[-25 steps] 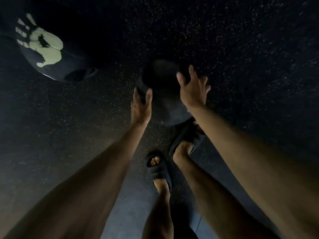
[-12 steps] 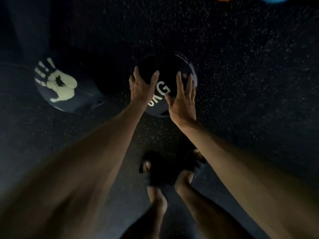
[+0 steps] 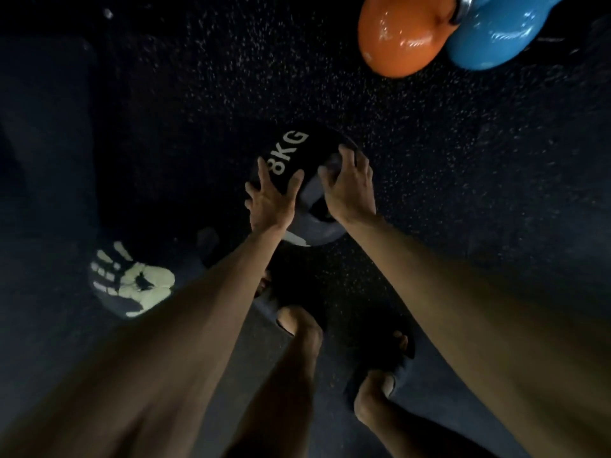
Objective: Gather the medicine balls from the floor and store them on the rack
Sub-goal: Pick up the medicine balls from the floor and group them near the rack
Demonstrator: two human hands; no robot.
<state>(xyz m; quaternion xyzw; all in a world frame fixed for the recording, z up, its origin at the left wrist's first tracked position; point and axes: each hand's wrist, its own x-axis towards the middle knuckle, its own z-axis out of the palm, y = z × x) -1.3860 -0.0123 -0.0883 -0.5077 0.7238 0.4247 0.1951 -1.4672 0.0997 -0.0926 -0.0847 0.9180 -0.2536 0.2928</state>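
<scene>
The black 8KG-marked round medicine ball sat low at the dark speckled floor, between the hands, left hand fingers spread flat against it, right hand fingers curled over its right edge.

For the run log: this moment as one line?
phase: pickup | object: 8KG medicine ball | left hand: presses ball | right hand: fingers curled on ball | other: handprint ball

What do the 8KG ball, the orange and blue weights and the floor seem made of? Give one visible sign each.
8KG ball: probably matte rubber; dull black surface, no glare. Orange weight and blue weight: glossy coating, perhaps vinyl; sharp bright highlights. Floor: likely rubber matting; pale flecks in black.
</scene>
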